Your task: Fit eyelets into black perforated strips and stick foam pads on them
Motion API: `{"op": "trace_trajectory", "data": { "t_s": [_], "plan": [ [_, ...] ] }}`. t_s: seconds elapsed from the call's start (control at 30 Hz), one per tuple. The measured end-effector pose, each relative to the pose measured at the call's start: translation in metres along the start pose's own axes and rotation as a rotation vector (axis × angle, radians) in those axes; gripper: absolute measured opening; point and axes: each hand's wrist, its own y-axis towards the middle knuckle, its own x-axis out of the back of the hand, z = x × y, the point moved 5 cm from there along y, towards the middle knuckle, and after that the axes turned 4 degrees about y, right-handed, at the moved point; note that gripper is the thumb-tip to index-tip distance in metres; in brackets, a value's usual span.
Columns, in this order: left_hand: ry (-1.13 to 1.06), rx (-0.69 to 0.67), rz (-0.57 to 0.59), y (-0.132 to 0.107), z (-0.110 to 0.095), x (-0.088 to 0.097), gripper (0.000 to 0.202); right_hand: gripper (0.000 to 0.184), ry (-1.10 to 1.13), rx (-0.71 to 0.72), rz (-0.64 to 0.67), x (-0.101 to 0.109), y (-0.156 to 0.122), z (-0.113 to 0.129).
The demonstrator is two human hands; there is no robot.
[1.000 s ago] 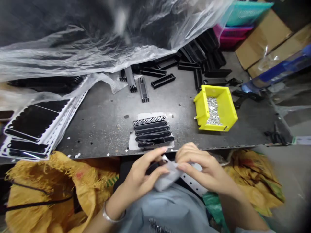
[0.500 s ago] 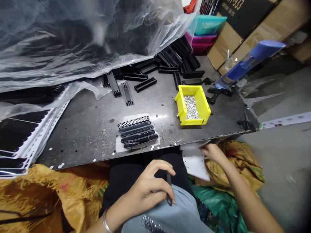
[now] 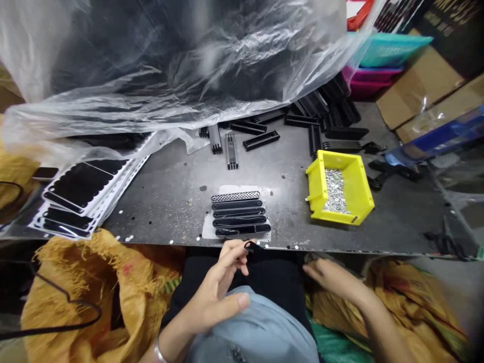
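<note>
My left hand (image 3: 217,292) is over my lap at the table's front edge, its thumb stretched away from the curled fingers. At its fingertips is a small dark strip (image 3: 250,246), mostly lost against my black trousers. Just beyond lies a row of black slotted bars (image 3: 242,220) on a pale sheet (image 3: 209,228), with a patterned strip (image 3: 236,196) at its far side. My right hand (image 3: 328,275), slightly blurred, is below the table edge over a yellow-brown sack (image 3: 408,302). Its fingers are stretched out, with no held thing visible.
A yellow bin (image 3: 342,189) of small silvery parts stands right on the metal table (image 3: 170,196). Black housings (image 3: 260,140) lie behind, partly under plastic film (image 3: 181,101). Stacked black-and-white sheets (image 3: 91,186) are at left. A blue bottle-like object (image 3: 438,136) and scissors (image 3: 446,239) are at right.
The white sheet in my right hand is gone from it, and that hand's fingers have loosened. My left hand has moved forward to the table edge, thumb spreading. The view has swung left.
</note>
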Motion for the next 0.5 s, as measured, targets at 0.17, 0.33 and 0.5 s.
{"op": "trace_trajectory", "data": {
  "t_s": [0.17,0.33,0.5],
  "plan": [
    [-0.042,-0.040,0.054,0.007,-0.006,0.000,0.069,0.039,0.340,0.475,-0.454,0.032,0.007,0.112],
    [0.854,-0.197,-0.251,0.026,-0.028,0.051,0.056,0.050,0.180,0.760,-0.560,0.033,0.082,0.175],
    [1.142,-0.140,-0.532,0.057,-0.022,0.110,0.024,0.026,-0.012,0.853,-0.436,0.026,0.154,0.178]
  ]
}}
